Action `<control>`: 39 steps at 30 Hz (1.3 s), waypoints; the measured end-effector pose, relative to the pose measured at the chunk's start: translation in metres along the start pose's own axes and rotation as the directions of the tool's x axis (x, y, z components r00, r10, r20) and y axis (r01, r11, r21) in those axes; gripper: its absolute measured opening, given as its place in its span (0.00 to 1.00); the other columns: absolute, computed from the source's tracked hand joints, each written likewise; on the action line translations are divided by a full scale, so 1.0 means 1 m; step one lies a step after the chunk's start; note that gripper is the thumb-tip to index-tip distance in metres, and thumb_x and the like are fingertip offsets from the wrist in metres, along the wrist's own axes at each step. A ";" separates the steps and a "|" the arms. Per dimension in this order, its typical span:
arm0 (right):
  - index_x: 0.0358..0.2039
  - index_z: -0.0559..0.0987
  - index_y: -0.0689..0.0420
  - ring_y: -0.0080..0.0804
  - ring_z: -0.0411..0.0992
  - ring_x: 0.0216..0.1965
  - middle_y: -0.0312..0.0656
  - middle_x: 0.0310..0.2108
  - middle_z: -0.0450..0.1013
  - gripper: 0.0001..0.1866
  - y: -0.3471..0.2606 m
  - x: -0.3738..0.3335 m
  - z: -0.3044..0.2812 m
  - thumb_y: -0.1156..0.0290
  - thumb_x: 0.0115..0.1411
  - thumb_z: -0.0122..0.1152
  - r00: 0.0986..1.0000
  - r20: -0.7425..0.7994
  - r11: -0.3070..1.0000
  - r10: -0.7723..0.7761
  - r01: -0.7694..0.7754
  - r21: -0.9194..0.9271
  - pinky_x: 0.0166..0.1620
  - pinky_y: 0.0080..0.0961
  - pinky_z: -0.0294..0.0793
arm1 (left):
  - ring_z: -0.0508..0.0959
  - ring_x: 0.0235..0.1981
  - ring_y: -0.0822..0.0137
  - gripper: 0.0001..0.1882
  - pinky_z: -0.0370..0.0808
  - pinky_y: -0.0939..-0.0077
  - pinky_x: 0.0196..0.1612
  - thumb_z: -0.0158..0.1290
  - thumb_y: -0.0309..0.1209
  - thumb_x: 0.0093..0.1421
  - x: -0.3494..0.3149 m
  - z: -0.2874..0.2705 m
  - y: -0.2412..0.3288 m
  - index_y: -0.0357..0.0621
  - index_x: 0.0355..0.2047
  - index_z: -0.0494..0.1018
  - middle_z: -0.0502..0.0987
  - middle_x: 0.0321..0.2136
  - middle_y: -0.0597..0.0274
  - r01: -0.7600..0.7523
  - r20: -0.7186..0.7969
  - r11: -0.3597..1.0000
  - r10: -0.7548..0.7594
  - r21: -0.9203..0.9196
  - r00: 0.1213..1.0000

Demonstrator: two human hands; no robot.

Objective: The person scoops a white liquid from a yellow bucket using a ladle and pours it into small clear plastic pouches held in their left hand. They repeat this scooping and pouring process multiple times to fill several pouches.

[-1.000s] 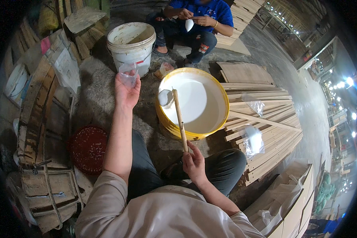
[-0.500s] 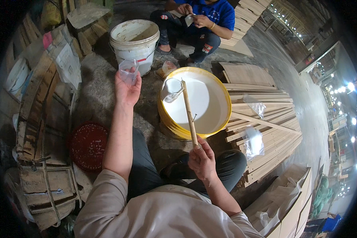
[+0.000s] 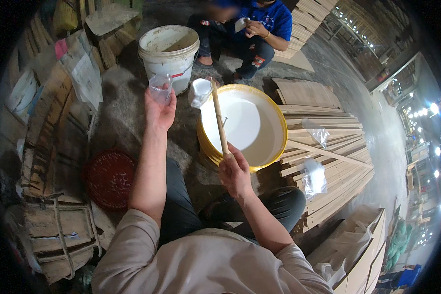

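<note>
My left hand (image 3: 159, 109) is raised palm up, its fingers around a small clear plastic bag (image 3: 160, 85) with a wide mouth. My right hand (image 3: 235, 171) grips the lower end of a ladle's wooden stick handle (image 3: 219, 120), which has a nail poking from its side. The ladle's cup (image 3: 201, 92), coated in white liquid, hangs just past the left rim of a yellow bucket (image 3: 283, 122) and to the right of the bag, apart from it. Thick white liquid (image 3: 250, 122) fills much of the bucket.
A white bucket (image 3: 167, 61) stands beyond my left hand. Opposite me a person in a blue shirt (image 3: 277, 22) crouches, holding a small white packet (image 3: 241, 24). Wooden slats (image 3: 328, 166) with clear bags (image 3: 313, 179) lie to the right; a dark red round lid (image 3: 110, 179) is at left.
My right hand has lifted the ladle and moved it left, from over the white liquid to beyond the bucket's rim, closer to the bag. My left hand has hardly moved.
</note>
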State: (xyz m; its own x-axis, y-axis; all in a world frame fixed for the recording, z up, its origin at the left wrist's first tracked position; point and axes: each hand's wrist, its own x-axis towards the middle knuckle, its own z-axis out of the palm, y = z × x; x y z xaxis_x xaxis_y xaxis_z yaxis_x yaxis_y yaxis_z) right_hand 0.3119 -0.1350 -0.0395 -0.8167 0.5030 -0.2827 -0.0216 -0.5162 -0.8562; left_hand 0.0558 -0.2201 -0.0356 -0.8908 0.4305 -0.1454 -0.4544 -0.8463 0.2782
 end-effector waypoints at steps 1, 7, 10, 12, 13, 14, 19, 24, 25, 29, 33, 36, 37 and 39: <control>0.53 0.63 0.54 0.19 0.55 0.12 0.31 0.15 0.59 0.18 -0.001 0.007 0.000 0.70 0.62 0.44 1.000 0.000 0.999 0.002 -0.002 0.038 0.15 0.16 0.55 | 0.74 0.37 0.69 0.17 0.75 0.74 0.40 0.44 0.43 0.60 0.000 0.001 -0.001 0.44 0.41 0.67 0.73 0.37 0.64 -0.007 -0.011 1.000 0.007 0.017 1.000; 0.53 0.65 0.51 0.16 0.51 0.11 0.33 0.18 0.60 0.17 -0.034 0.015 -0.013 0.71 0.62 0.44 0.993 0.084 0.987 -0.082 0.069 0.147 0.14 0.12 0.51 | 0.71 0.41 0.67 0.22 0.75 0.72 0.40 0.44 0.47 0.59 0.000 -0.002 -0.026 0.43 0.45 0.65 0.69 0.42 0.62 0.026 -0.121 0.998 -0.018 0.062 0.993; 0.53 0.65 0.52 0.14 0.49 0.11 0.31 0.16 0.57 0.18 -0.062 -0.005 -0.026 0.71 0.62 0.44 0.981 0.099 0.983 -0.169 0.160 0.090 0.14 0.11 0.49 | 0.70 0.41 0.65 0.25 0.75 0.71 0.40 0.45 0.50 0.58 -0.004 0.004 -0.060 0.42 0.46 0.63 0.66 0.44 0.61 0.114 -0.105 0.981 -0.098 0.155 0.990; 0.54 0.64 0.52 0.14 0.48 0.12 0.30 0.16 0.56 0.18 -0.079 -0.020 -0.034 0.71 0.62 0.45 0.983 0.024 0.983 -0.181 0.180 0.018 0.14 0.10 0.48 | 0.70 0.40 0.63 0.26 0.75 0.70 0.40 0.46 0.51 0.57 -0.009 0.012 -0.089 0.43 0.46 0.62 0.66 0.44 0.58 0.166 -0.115 0.961 -0.143 0.220 0.983; 0.54 0.64 0.53 0.13 0.48 0.12 0.29 0.16 0.56 0.19 -0.085 -0.026 -0.038 0.71 0.62 0.45 0.979 -0.013 0.978 -0.204 0.203 -0.054 0.15 0.11 0.48 | 0.70 0.40 0.62 0.26 0.75 0.70 0.41 0.46 0.52 0.57 -0.011 0.016 -0.101 0.45 0.46 0.62 0.66 0.43 0.57 0.220 -0.090 0.950 -0.204 0.221 0.975; 0.55 0.63 0.54 0.13 0.49 0.12 0.29 0.16 0.57 0.19 -0.090 -0.032 -0.044 0.71 0.62 0.45 0.971 -0.007 0.963 -0.241 0.238 -0.127 0.15 0.11 0.48 | 0.70 0.39 0.62 0.26 0.75 0.69 0.41 0.46 0.52 0.57 -0.011 0.018 -0.111 0.44 0.46 0.61 0.67 0.43 0.56 0.249 -0.058 0.945 -0.243 0.212 0.968; 0.56 0.61 0.59 0.12 0.53 0.14 0.28 0.17 0.59 0.21 -0.106 -0.059 -0.065 0.72 0.63 0.44 0.911 -0.008 0.837 -0.412 0.375 -0.399 0.16 0.10 0.51 | 0.71 0.39 0.59 0.25 0.75 0.64 0.42 0.46 0.49 0.58 -0.019 0.039 -0.161 0.42 0.47 0.59 0.67 0.42 0.55 0.400 -0.130 0.912 -0.387 0.092 0.913; 0.57 0.61 0.59 0.12 0.57 0.18 0.28 0.19 0.61 0.22 -0.110 -0.074 -0.079 0.74 0.62 0.45 0.843 0.004 0.646 -0.537 0.415 -0.641 0.20 0.10 0.56 | 0.70 0.41 0.58 0.28 0.75 0.64 0.42 0.47 0.49 0.58 -0.032 0.053 -0.192 0.42 0.50 0.58 0.64 0.45 0.54 0.488 -0.131 0.872 -0.481 0.030 0.867; 0.57 0.61 0.59 0.12 0.58 0.18 0.28 0.19 0.61 0.22 -0.109 -0.075 -0.081 0.75 0.62 0.45 0.824 0.013 0.595 -0.567 0.420 -0.685 0.21 0.10 0.57 | 0.70 0.41 0.58 0.28 0.75 0.64 0.42 0.47 0.49 0.58 -0.034 0.056 -0.195 0.42 0.50 0.57 0.64 0.46 0.54 0.498 -0.121 0.867 -0.493 0.017 0.862; 0.57 0.61 0.58 0.14 0.59 0.20 0.29 0.20 0.62 0.23 -0.110 -0.077 -0.096 0.76 0.61 0.46 0.759 0.091 0.382 -0.644 0.422 -0.822 0.23 0.12 0.60 | 0.70 0.40 0.58 0.28 0.75 0.65 0.42 0.46 0.48 0.59 -0.040 0.064 -0.205 0.42 0.51 0.57 0.64 0.46 0.54 0.536 -0.085 0.844 -0.536 -0.026 0.840; 0.54 0.65 0.59 0.20 0.67 0.24 0.44 0.30 0.70 0.22 -0.119 -0.084 -0.090 0.80 0.58 0.48 0.756 0.073 0.287 -0.651 0.334 -0.898 0.28 0.17 0.67 | 0.70 0.39 0.58 0.27 0.75 0.66 0.41 0.45 0.47 0.59 -0.041 0.067 -0.205 0.42 0.52 0.57 0.65 0.45 0.54 0.551 -0.069 0.833 -0.554 -0.051 0.830; 0.53 0.66 0.58 0.24 0.71 0.25 0.51 0.34 0.74 0.22 -0.122 -0.085 -0.092 0.81 0.56 0.49 0.704 0.124 0.184 -0.700 0.345 -0.920 0.30 0.19 0.70 | 0.71 0.38 0.58 0.27 0.76 0.66 0.41 0.45 0.47 0.60 -0.043 0.070 -0.207 0.43 0.52 0.57 0.65 0.44 0.54 0.563 -0.060 0.824 -0.567 -0.068 0.822; 0.53 0.66 0.58 0.24 0.71 0.24 0.51 0.33 0.74 0.22 -0.121 -0.085 -0.094 0.81 0.56 0.49 0.669 0.158 0.138 -0.726 0.366 -0.920 0.30 0.19 0.70 | 0.71 0.38 0.58 0.27 0.76 0.66 0.41 0.45 0.48 0.60 -0.044 0.071 -0.208 0.43 0.52 0.57 0.66 0.44 0.54 0.568 -0.057 0.819 -0.573 -0.075 0.818; 0.53 0.66 0.58 0.25 0.73 0.25 0.52 0.35 0.74 0.22 -0.122 -0.085 -0.091 0.81 0.56 0.50 0.677 0.149 0.144 -0.721 0.356 -0.923 0.29 0.18 0.70 | 0.72 0.37 0.59 0.26 0.76 0.67 0.40 0.45 0.47 0.60 -0.040 0.068 -0.208 0.43 0.50 0.58 0.68 0.42 0.54 0.585 -0.051 0.807 -0.590 -0.080 0.806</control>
State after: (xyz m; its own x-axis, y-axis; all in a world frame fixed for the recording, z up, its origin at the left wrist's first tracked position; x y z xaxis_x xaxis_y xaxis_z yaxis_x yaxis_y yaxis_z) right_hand 0.4369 -0.0517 0.0496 -0.6233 0.6097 0.4897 0.2383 0.7446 -0.6236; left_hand 0.1852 -0.0399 -0.0227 -0.4499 0.8299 -0.3300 -0.8877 -0.4560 0.0634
